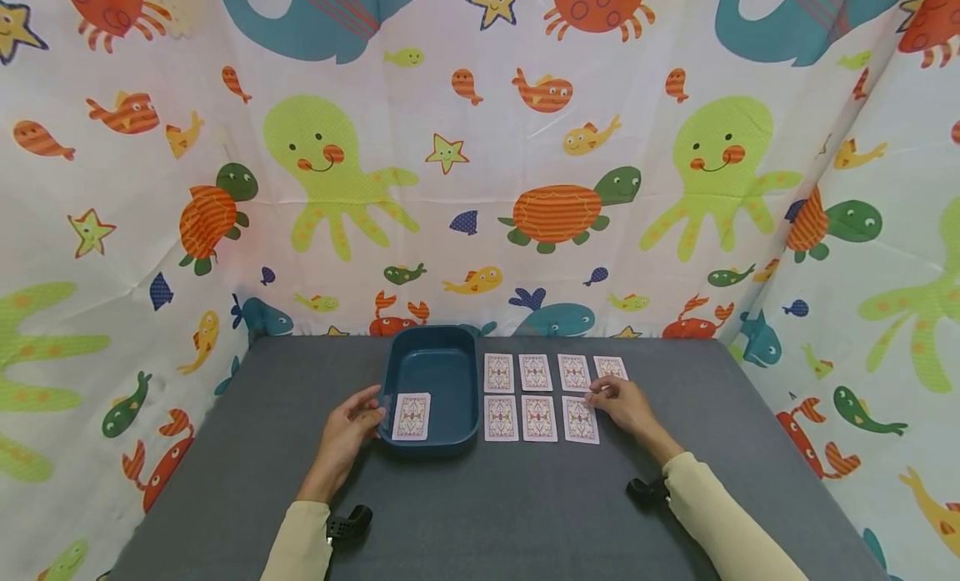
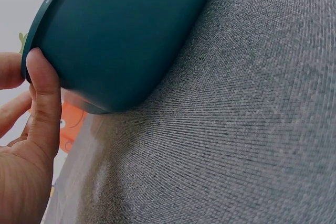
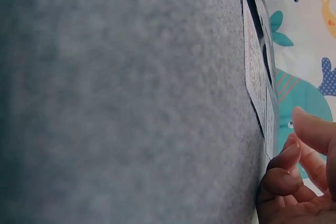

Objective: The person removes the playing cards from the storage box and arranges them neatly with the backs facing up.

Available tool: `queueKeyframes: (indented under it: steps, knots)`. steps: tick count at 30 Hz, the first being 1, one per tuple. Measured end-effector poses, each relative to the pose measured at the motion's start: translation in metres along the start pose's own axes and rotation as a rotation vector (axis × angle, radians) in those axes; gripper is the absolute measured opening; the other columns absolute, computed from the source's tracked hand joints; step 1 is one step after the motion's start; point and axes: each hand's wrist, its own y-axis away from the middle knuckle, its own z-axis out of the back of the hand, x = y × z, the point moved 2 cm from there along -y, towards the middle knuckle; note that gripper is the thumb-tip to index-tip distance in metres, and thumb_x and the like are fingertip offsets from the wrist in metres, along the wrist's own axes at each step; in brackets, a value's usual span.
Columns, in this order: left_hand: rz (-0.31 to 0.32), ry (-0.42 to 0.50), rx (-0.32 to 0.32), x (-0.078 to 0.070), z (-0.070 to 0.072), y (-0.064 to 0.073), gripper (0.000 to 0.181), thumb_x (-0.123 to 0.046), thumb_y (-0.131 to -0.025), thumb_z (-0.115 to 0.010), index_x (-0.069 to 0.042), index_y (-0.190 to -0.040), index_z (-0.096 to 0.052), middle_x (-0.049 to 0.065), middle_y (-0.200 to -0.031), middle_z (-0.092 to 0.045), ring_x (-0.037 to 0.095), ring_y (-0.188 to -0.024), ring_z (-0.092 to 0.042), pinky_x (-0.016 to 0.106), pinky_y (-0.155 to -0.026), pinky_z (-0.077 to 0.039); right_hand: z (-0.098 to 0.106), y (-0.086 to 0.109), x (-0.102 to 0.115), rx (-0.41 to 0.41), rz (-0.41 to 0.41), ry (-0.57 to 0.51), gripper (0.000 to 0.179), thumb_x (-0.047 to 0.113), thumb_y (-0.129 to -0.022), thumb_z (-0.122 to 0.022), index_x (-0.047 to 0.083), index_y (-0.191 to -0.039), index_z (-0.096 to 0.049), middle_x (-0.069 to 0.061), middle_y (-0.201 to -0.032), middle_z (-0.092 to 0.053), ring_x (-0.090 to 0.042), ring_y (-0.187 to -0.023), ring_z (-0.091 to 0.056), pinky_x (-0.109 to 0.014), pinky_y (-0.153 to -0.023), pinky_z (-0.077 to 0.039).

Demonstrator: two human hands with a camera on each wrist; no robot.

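My left hand [image 1: 352, 423] grips the left rim of a dark teal plastic tray [image 2: 115, 35], thumb on the outer wall and fingers over the edge. Inside the tray, near its front left corner, lies one playing card [image 1: 411, 417], patterned back up. To the tray's right, several more cards lie back up in two rows. My right hand [image 1: 622, 404] hovers low at their right end, fingertips right by the front row's rightmost card [image 1: 581, 421] and overlapping the back row's last card [image 1: 610, 366]. In the right wrist view its thumb stands apart from the loosely bent fingers, nothing between them.
A grey cloth-covered table [image 1: 510, 514] lies under everything. Behind it and along both sides hangs a white curtain [image 1: 465, 206] printed with sea animals. Other face-down cards [image 1: 501, 418] lie just beside the tray's right wall.
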Motion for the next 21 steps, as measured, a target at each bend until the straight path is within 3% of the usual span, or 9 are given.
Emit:
queueKeyframes:
  steps: [7, 21]
  knots:
    - [-0.001, 0.010, 0.002, -0.001, 0.000, 0.000, 0.044, -0.013, -0.096, -0.060, -0.016, -0.139, -0.053, 0.016, -0.127, -0.048, 0.022, -0.101, -0.055, 0.028, -0.075, -0.053, 0.003, 0.005, 0.003, -0.014, 0.034, -0.028, 0.022, 0.019, -0.088, -0.073, 0.005, -0.104, -0.069, -0.007, -0.080, -0.061, -0.014, -0.072, -0.050, -0.026, -0.062, -0.040]
    - [0.000, 0.025, -0.003, -0.002, -0.001, 0.001, 0.044, -0.012, -0.096, -0.060, -0.015, -0.139, -0.053, 0.017, -0.126, -0.047, 0.022, -0.100, -0.057, 0.028, -0.074, -0.053, 0.006, 0.028, 0.030, -0.014, 0.123, -0.061, 0.018, 0.017, -0.088, -0.073, 0.007, -0.103, -0.070, -0.006, -0.081, -0.064, -0.013, -0.069, -0.054, -0.025, -0.061, -0.044]
